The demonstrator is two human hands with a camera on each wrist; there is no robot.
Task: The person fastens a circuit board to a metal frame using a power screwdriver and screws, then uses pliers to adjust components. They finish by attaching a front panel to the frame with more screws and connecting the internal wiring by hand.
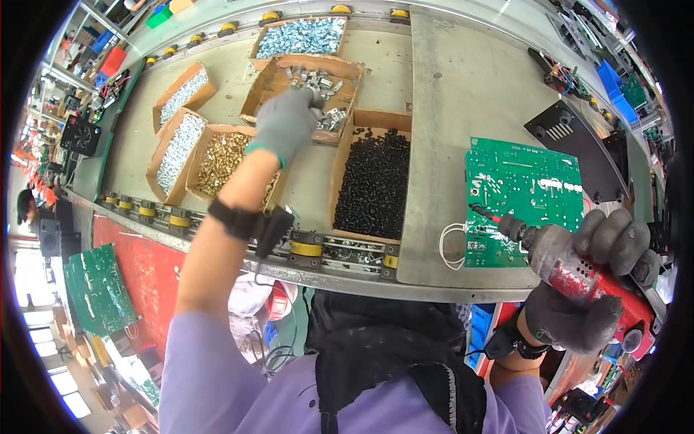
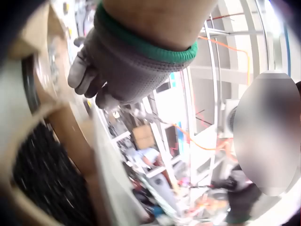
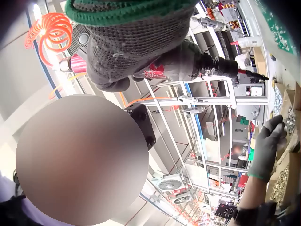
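My gloved left hand [image 1: 288, 121] reaches over a cardboard box [image 1: 264, 85] of small metal brackets [image 1: 334, 119], fingertips among them. Its fingers bend down in the left wrist view, where blur surrounds the fingertips; I cannot tell whether they pinch a bracket. At the right, my gloved right hand [image 1: 614, 242] grips a red-and-grey power drill [image 1: 560, 260], fingers wrapped round its body. The drill's bit [image 1: 483, 211] points left, overlapping a green circuit board [image 1: 524, 188] in the head view. A white wire loop [image 1: 450, 246] sticks out from the board's left side.
A box of black parts [image 1: 372, 184] stands right of the brackets, with brass-coloured parts [image 1: 223, 160] to the left. Silvery parts [image 1: 302, 37] fill a box behind. A black panel [image 1: 575, 148] lies beyond the board. Rollers [image 1: 306, 248] line the table's near edge.
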